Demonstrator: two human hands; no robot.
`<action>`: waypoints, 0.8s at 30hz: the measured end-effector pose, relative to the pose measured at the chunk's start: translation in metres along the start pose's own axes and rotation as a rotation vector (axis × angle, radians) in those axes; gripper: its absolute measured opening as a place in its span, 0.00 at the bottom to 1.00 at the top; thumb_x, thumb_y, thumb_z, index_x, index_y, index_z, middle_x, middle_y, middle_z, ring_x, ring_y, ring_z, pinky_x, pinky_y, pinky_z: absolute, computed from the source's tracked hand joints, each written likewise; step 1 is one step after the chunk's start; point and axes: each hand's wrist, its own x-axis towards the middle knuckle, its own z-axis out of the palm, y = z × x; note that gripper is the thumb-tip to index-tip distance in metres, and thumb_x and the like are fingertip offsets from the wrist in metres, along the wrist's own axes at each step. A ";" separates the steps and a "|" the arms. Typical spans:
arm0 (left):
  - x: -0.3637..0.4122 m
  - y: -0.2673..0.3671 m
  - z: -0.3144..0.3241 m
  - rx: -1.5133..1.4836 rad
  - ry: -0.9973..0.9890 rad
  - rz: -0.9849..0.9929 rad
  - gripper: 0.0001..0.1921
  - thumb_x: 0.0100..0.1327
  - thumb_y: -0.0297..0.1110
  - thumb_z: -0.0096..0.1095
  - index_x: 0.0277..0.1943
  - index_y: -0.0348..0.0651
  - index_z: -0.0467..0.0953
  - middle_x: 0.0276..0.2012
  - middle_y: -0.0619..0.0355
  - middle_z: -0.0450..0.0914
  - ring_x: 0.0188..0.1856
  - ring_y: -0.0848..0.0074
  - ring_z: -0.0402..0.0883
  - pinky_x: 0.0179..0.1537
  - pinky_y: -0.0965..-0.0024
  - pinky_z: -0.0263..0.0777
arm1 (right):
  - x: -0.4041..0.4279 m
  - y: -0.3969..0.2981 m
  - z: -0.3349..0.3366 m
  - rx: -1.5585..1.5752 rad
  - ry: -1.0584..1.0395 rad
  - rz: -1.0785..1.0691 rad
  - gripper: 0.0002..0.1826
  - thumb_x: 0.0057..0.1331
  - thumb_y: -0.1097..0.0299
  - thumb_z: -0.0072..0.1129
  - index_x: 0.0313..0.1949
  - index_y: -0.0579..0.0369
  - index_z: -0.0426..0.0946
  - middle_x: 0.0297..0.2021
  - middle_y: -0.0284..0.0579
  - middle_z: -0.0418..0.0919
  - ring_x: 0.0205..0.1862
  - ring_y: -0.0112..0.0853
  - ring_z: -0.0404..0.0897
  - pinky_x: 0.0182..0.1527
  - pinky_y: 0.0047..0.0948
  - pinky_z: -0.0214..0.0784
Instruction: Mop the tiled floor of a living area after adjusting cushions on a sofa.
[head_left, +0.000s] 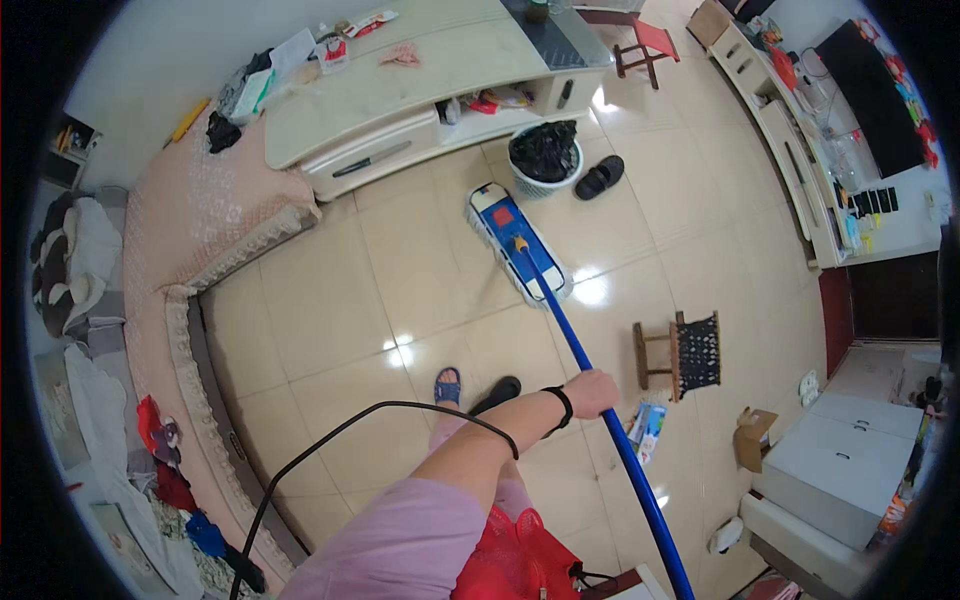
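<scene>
A flat mop with a blue pad plate (529, 259) and pale fringe lies on the tiled floor ahead of me. Its long blue handle (641, 480) runs back toward me and leaves the picture at the bottom right. My left hand (592, 394), with a black band at the wrist, is wrapped around the middle of this handle. The arm in a pink sleeve reaches across my body, above a red garment (517, 559). My right hand is out of view. Below the arm show a blue slipper (448, 390) on one foot and a dark slipper (499, 394).
A white bin (536, 186) with a black bag and a loose black sandal (600, 178) stand beyond the mop head. To the right are a small stool (694, 356) and a blue packet (648, 431). A bed (210, 195) edges the left, a low cabinet (382, 154) the far side. A black cable (330, 439) arches by my arm.
</scene>
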 end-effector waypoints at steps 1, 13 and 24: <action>-0.005 -0.028 -0.012 0.044 0.031 -0.060 0.03 0.48 0.29 0.65 0.28 0.45 0.80 0.30 0.51 0.82 0.40 0.57 0.82 0.41 0.55 0.76 | -0.012 0.020 0.016 0.001 0.061 0.042 0.09 0.70 0.69 0.52 0.30 0.54 0.72 0.27 0.38 0.75 0.35 0.33 0.75 0.52 0.39 0.68; -0.087 -0.257 -0.145 0.090 0.252 -0.296 0.07 0.44 0.28 0.69 0.27 0.47 0.77 0.32 0.54 0.78 0.44 0.57 0.77 0.47 0.57 0.72 | -0.072 0.170 0.174 -0.268 -0.326 0.223 0.06 0.71 0.66 0.53 0.39 0.53 0.76 0.38 0.36 0.81 0.50 0.33 0.78 0.61 0.38 0.66; -0.220 -0.246 -0.201 0.027 0.621 -0.429 0.08 0.42 0.28 0.68 0.23 0.46 0.73 0.25 0.54 0.77 0.36 0.57 0.78 0.40 0.56 0.71 | -0.137 0.155 0.268 -0.196 -0.803 0.011 0.02 0.69 0.71 0.51 0.37 0.53 0.72 0.33 0.40 0.68 0.45 0.39 0.71 0.58 0.42 0.62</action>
